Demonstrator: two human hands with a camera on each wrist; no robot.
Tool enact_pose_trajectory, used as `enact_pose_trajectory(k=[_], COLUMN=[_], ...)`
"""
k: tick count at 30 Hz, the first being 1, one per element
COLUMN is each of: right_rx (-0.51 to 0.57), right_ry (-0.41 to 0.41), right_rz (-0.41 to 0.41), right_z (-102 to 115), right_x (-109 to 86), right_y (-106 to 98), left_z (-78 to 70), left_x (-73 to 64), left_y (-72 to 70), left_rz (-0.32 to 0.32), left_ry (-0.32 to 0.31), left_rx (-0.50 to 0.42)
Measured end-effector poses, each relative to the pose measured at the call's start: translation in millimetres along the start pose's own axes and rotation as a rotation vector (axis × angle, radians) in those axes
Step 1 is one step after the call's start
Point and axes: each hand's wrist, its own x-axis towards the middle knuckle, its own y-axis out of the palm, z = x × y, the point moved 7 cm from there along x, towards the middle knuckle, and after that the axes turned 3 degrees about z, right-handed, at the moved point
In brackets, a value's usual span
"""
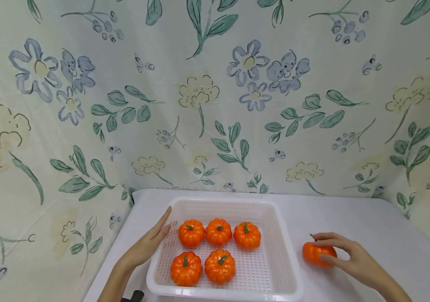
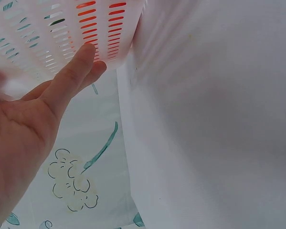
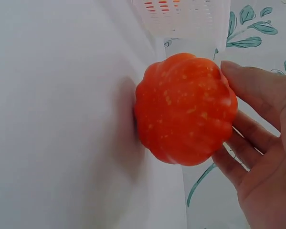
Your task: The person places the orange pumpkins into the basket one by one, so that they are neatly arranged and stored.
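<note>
My right hand [image 1: 362,264] grips a small orange pumpkin [image 1: 314,254] with a short dark stem, right of the basket. Thumb and fingertips hold its sides; its rounded orange body [image 3: 185,109] shows large in the right wrist view, low over the white cloth. A white perforated plastic basket [image 1: 288,251] stands in the middle, holding several more orange pumpkins [image 1: 219,266] with green stems in two rows. My left hand [image 1: 145,247] rests with extended fingers against the basket's left side; in the left wrist view its fingertips [image 2: 88,50] lie at the slotted wall.
White cloth [image 1: 328,214] covers the table under the basket and pumpkins. Behind and at both sides hangs a floral curtain [image 1: 215,105]. A small black object [image 1: 137,296] shows beside the left forearm at the front edge.
</note>
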Motion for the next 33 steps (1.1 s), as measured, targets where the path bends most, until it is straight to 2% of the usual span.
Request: enact_pose_trajectory(k=[4,7,11,14,18,24,33], right_rx=[0.074,0.122,0.134,0.104,0.069,0.111,0.063], right_ry=[-0.041,-0.027,0.068,0.154,0.229,0.283,0.330], right_rz=[-0.010,0.005,0.054,0.099,0.169,0.240,0.281], right_z=[-1,-5,-13,-21,-29,-35,-44], right_x=[-3.7,-5.0,-6.2,-7.2,-9.7,-12.6,-20.0], right_y=[0,0,2,5,10,18,12], left_z=[-0.5,-0.9,-1.6,-1.7,-2.0,-2.5,-2.6], left_x=[-1.0,-0.8,-0.1,0.1,0.1,0.4,0.3], left_y=[0.0,0.4,0.3,0.2,0.2,-0.1,0.2], left_rz=[0.003,0.005,0.005,0.008,0.014,0.020,0.015], left_ry=[-0.001,-0.001,0.003,0.002,0.003,0.011,0.007], left_rx=[-0.005,-0.004,-0.002,-0.004,-0.009,-0.005,-0.011])
